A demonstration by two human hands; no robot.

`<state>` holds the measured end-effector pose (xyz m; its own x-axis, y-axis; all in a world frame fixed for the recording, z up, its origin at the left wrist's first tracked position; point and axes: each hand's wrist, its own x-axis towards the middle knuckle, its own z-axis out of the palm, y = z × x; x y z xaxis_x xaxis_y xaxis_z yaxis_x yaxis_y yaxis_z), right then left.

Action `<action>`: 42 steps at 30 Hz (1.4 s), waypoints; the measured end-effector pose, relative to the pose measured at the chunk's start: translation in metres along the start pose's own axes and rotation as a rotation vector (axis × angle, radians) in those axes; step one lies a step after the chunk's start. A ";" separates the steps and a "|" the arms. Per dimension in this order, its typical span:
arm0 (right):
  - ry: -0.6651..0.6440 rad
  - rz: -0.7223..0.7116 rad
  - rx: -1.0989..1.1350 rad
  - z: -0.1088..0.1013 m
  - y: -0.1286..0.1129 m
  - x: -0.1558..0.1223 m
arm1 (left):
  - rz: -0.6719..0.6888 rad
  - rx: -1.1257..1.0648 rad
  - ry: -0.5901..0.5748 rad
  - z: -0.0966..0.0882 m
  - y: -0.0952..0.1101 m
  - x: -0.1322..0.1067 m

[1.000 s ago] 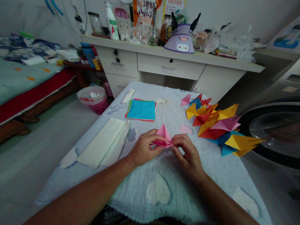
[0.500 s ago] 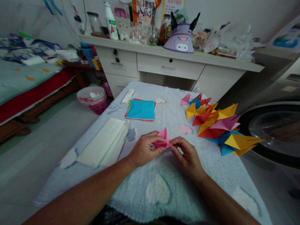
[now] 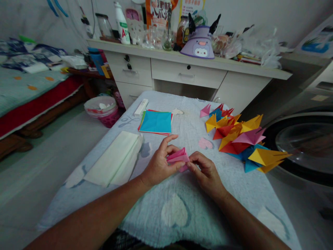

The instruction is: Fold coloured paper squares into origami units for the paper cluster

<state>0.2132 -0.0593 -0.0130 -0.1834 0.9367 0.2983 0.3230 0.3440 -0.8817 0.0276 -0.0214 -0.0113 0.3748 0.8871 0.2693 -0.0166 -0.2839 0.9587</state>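
Observation:
A small pink folded origami paper [image 3: 178, 157] is held between both hands above the cloth-covered table. My left hand [image 3: 161, 160] grips its left side between thumb and fingers, with the index finger raised off the paper. With thumb and fingertips, my right hand [image 3: 205, 170] pinches the paper's right end. Beyond the hands lies a stack of square coloured paper [image 3: 156, 121], blue on top. To the right sits a cluster of folded paper cranes [image 3: 234, 135] in yellow, red, pink and blue.
A folded whitish cloth or packet [image 3: 113, 159] lies on the table's left, and a narrow white box [image 3: 141, 107] stands farther back. A white desk [image 3: 187, 69] borders the far edge. A lined bin [image 3: 102, 107] stands left; a front-loading washing machine [image 3: 304, 146] is at right.
The pink paper has tilted, so its tall upright point no longer shows and a folded band faces me. My left index finger has lifted away. My right hand has barely moved.

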 end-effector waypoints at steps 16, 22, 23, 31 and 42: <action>-0.090 -0.054 -0.069 0.005 -0.002 0.001 | 0.036 0.068 -0.074 -0.003 -0.001 0.004; -0.092 -0.006 -0.063 0.005 -0.001 0.001 | 0.016 -0.006 0.021 -0.006 -0.001 0.007; -0.089 -0.005 -0.055 0.005 -0.002 0.002 | 0.003 -0.028 0.031 -0.007 -0.001 0.007; -0.071 0.095 0.058 0.002 0.000 0.001 | -0.048 -0.055 0.059 -0.010 -0.003 0.007; -0.102 0.374 0.569 0.001 0.006 0.002 | -0.274 -0.696 -0.025 -0.007 -0.002 0.007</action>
<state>0.2142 -0.0551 -0.0181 -0.2504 0.9652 -0.0748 -0.1507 -0.1152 -0.9818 0.0237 -0.0116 -0.0105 0.4707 0.8821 0.0181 -0.4991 0.2492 0.8299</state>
